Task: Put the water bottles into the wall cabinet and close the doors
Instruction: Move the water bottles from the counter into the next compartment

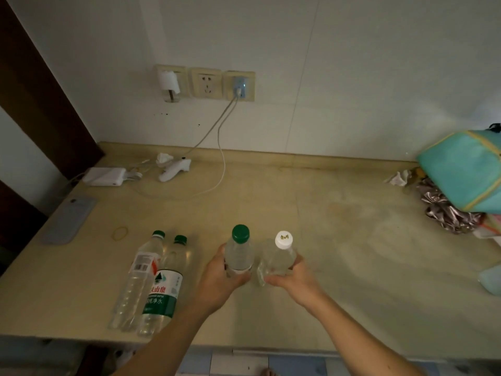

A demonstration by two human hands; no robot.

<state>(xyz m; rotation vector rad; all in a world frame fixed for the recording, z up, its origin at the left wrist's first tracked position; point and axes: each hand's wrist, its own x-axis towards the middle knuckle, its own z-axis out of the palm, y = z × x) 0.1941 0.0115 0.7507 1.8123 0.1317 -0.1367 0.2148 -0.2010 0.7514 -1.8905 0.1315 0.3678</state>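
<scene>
At centre, the left hand (217, 278) is gripping a green-capped bottle (239, 251) and the right hand (295, 280) is gripping a white-capped bottle (282, 253), both upright above the counter (339, 240). Two more bottles (151, 283) are lying at 9 o'clock, with a rubber band (120, 233) at 10 o'clock and bags (461, 180) at 2 o'clock.

One head-worn view looks forward and steeply down, close over the countertop (339, 240), facing the wall (352, 63).
</scene>
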